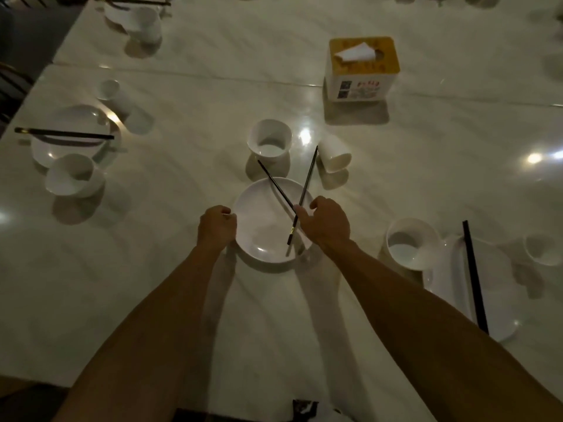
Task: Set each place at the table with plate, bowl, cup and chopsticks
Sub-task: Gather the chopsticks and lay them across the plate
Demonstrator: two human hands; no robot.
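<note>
White, glossy, round plate central on veined marble tabletop. Pinched in right hand fingers: two slim dark chopsticks, crossed above it. Left hand fingers curled at left rim, hold unclear. Beyond: deep bowl, tapered cup.

Left hand: fingertips are hidden under knuckles; contact w/ centre plate rim can't be confirmed. Print on tissue box is too blurred to be read. Right-side plate is partly covered by forearm. Top-left setting is cropped by frame edge.
</note>
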